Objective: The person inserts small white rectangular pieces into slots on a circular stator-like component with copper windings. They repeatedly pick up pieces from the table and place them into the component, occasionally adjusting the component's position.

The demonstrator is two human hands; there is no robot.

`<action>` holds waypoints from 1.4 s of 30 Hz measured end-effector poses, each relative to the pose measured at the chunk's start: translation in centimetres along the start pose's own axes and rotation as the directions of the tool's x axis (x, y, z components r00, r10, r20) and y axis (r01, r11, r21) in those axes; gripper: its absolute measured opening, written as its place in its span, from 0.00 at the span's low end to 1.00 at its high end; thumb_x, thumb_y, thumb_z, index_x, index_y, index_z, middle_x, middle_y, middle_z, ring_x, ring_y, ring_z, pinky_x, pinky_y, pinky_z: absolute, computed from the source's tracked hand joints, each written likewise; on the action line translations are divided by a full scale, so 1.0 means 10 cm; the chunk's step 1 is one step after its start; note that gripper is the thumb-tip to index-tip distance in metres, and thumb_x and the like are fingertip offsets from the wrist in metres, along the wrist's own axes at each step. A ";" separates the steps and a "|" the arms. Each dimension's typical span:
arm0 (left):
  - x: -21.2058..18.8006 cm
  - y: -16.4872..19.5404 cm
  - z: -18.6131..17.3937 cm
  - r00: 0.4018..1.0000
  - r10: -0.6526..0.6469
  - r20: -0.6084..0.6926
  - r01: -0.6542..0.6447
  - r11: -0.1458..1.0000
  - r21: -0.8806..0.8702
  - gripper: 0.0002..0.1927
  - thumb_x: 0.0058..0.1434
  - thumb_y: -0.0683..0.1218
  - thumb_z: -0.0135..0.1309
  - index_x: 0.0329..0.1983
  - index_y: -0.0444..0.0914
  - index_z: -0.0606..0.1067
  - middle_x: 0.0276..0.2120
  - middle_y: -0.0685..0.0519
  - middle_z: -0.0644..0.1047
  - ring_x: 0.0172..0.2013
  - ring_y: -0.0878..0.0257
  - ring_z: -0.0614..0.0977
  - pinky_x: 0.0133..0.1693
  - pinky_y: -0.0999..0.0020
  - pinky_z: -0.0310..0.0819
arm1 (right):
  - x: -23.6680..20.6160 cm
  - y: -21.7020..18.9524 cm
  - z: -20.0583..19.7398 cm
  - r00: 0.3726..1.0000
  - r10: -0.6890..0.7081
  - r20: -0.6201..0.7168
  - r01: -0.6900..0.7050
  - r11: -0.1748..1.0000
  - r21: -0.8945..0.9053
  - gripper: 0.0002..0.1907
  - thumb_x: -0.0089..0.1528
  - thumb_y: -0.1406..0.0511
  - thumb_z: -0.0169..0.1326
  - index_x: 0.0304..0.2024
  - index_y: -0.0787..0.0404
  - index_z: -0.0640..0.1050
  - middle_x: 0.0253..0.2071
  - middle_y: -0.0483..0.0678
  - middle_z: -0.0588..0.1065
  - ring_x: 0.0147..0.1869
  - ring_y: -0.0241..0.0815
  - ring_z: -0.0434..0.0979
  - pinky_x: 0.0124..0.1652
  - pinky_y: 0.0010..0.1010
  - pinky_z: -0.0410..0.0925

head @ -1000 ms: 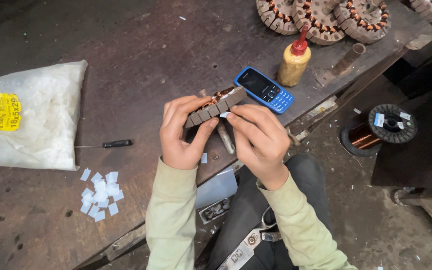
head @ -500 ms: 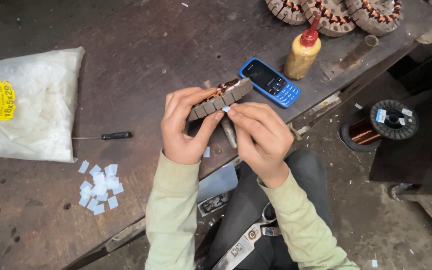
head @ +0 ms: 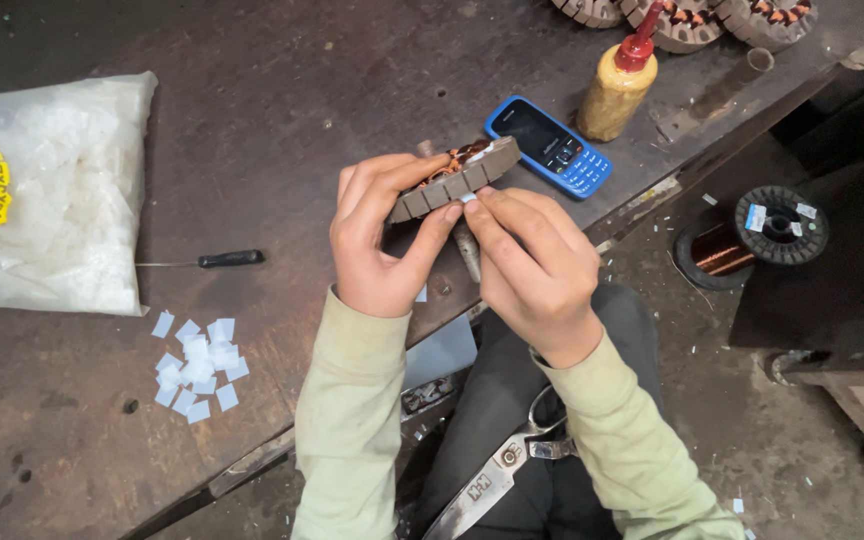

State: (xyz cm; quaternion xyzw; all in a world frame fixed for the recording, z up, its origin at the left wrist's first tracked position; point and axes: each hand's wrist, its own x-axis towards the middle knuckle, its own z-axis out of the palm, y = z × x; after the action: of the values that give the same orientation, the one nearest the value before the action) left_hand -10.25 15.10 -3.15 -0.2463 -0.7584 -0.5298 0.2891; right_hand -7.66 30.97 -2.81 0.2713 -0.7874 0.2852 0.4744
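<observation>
Left hand (head: pixel 380 240): I see it grasping the ring-shaped motor stator (head: pixel 452 180), fingers over the top, thumb under the rim.
Right hand (head: pixel 537 262): fingertips pinched on a small white paper slip (head: pixel 469 198) at the stator's rim.
Stator position: held above the dark workbench (head: pixel 282 110), just beside the blue phone (head: pixel 548 146).
Nearby: paper slips (head: pixel 197 366), small screwdriver (head: pixel 204 261), plastic bag (head: pixel 47 190), glue bottle (head: pixel 617 85).

My view drifted slightly up the desk (head: pixel 252 130), so the white bag (head: pixel 47 200) and phone (head: pixel 549 146) slid within frame. The stator (head: pixel 452 178) tilted a little as my right hand (head: pixel 537 265) shifted the white slip (head: pixel 469 198) along its edge.
</observation>
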 end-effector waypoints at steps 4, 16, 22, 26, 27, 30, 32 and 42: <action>0.01 0.00 0.02 0.999 0.020 -0.036 -0.019 1.000 0.011 0.18 0.59 0.38 0.66 0.52 0.37 0.79 0.49 0.49 0.79 0.50 0.56 0.78 0.54 0.66 0.73 | 0.03 -0.06 -0.01 0.999 -0.013 0.029 0.015 0.998 -0.063 0.15 0.56 0.81 0.64 0.45 0.72 0.80 0.45 0.56 0.77 0.48 0.55 0.81 0.47 0.39 0.75; 0.04 0.06 -0.05 0.997 0.074 0.000 -0.074 0.996 0.057 0.25 0.51 0.39 0.63 0.54 0.37 0.76 0.50 0.46 0.77 0.54 0.49 0.76 0.58 0.58 0.72 | 0.02 -0.14 0.04 0.998 0.062 0.027 -0.062 0.998 -0.005 0.16 0.56 0.81 0.61 0.47 0.70 0.80 0.47 0.56 0.77 0.51 0.55 0.82 0.51 0.39 0.76; 0.05 0.06 -0.01 0.993 0.102 -0.052 -0.094 0.986 0.141 0.26 0.52 0.45 0.72 0.52 0.37 0.77 0.48 0.47 0.78 0.51 0.50 0.77 0.54 0.57 0.73 | 0.20 0.04 -0.17 0.973 0.213 0.089 -0.225 0.962 0.158 0.24 0.56 0.71 0.66 0.54 0.69 0.75 0.56 0.60 0.73 0.61 0.55 0.74 0.59 0.40 0.68; 0.02 0.02 -0.01 0.988 0.108 -0.107 -0.089 0.982 0.164 0.24 0.51 0.42 0.73 0.51 0.36 0.78 0.45 0.48 0.79 0.47 0.51 0.80 0.51 0.59 0.76 | 0.41 0.34 -0.10 0.879 0.133 0.457 -0.325 0.870 0.371 0.38 0.53 0.60 0.70 0.62 0.68 0.72 0.62 0.60 0.71 0.70 0.56 0.69 0.67 0.44 0.62; 0.01 0.01 -0.02 0.987 0.114 -0.113 -0.094 0.982 0.166 0.23 0.51 0.41 0.72 0.50 0.35 0.79 0.44 0.48 0.79 0.47 0.51 0.80 0.51 0.59 0.76 | 0.42 0.39 -0.08 0.881 0.125 0.457 -0.316 0.874 0.370 0.36 0.53 0.60 0.70 0.61 0.67 0.73 0.61 0.58 0.73 0.70 0.55 0.71 0.67 0.44 0.64; 0.02 -0.02 0.00 0.987 0.110 -0.115 -0.092 0.984 0.156 0.22 0.54 0.40 0.71 0.52 0.35 0.78 0.47 0.48 0.80 0.49 0.52 0.81 0.53 0.60 0.77 | 0.38 0.50 0.01 0.892 0.106 0.439 -0.285 0.887 0.363 0.33 0.53 0.59 0.71 0.57 0.65 0.76 0.58 0.53 0.76 0.67 0.54 0.75 0.66 0.43 0.67; 0.03 -0.03 0.02 0.987 0.110 -0.113 -0.091 0.982 0.166 0.22 0.54 0.39 0.70 0.52 0.34 0.78 0.47 0.47 0.80 0.49 0.51 0.81 0.53 0.60 0.77 | 0.33 0.55 0.07 0.907 0.109 0.406 -0.264 0.899 0.349 0.33 0.52 0.59 0.71 0.56 0.64 0.76 0.58 0.52 0.77 0.67 0.54 0.75 0.66 0.43 0.67; 0.10 -0.13 0.00 0.998 0.061 -0.023 -0.057 0.988 0.146 0.23 0.52 0.39 0.66 0.52 0.32 0.77 0.47 0.46 0.78 0.47 0.50 0.80 0.53 0.57 0.75 | 0.30 0.69 0.21 0.900 0.168 0.402 -0.323 0.877 0.355 0.35 0.47 0.53 0.69 0.52 0.64 0.78 0.53 0.51 0.79 0.63 0.54 0.78 0.63 0.42 0.71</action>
State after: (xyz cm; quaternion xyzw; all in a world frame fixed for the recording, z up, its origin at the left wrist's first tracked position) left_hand -11.88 14.72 -3.33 -0.2395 -0.7834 -0.4676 0.3322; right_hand -14.91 33.83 -2.27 0.3089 -0.8105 0.4496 0.2133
